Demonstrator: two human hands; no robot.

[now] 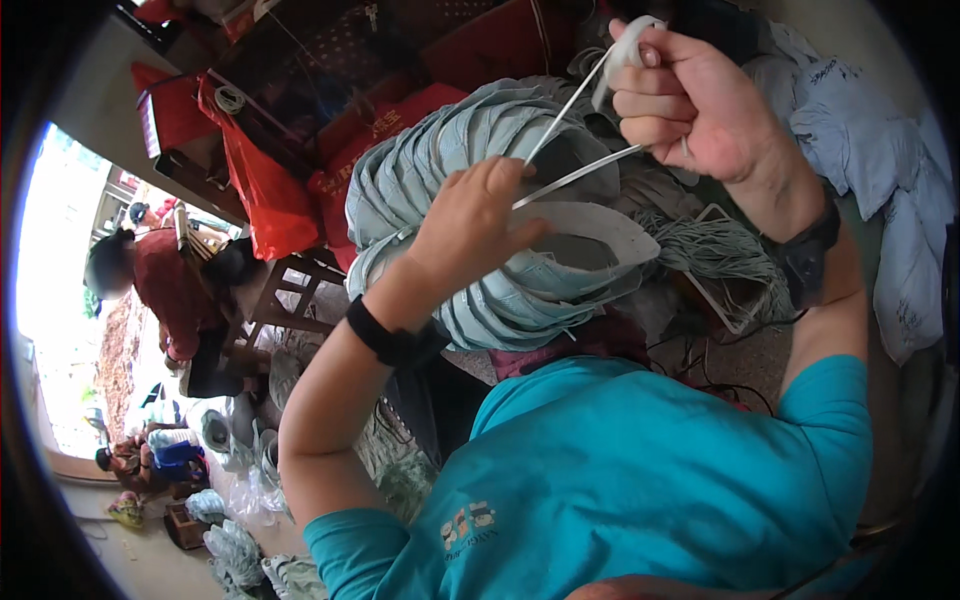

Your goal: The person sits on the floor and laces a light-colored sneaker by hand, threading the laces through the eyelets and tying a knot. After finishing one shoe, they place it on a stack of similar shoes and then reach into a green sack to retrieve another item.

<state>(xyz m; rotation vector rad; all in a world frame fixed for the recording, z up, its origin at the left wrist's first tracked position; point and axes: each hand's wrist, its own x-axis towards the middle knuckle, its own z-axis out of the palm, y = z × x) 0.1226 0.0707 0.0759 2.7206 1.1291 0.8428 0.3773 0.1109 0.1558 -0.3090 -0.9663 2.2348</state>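
Note:
A white cord (560, 130) runs taut in two strands between my hands, above a thick row of pale grey-green stitched fabric pieces (500, 300) that look like shoe uppers. My left hand (472, 228) grips the cord's lower-left end, its thumb stretched outward. Higher up on the right, my right hand (680, 105) is closed round the other end, with white loops wound about the index finger. The front upper (585, 240) gapes in an open oval toward the right. Whether the cord passes round the pieces cannot be seen.
Grey-green cords or strips (715, 245) hang right of the row. White sacks (860, 130) fill the right side. A red plastic bag (265, 190) hangs at left by a wooden stool (290, 300). Other people, one in a dark red top (175, 280), sit near the bright doorway.

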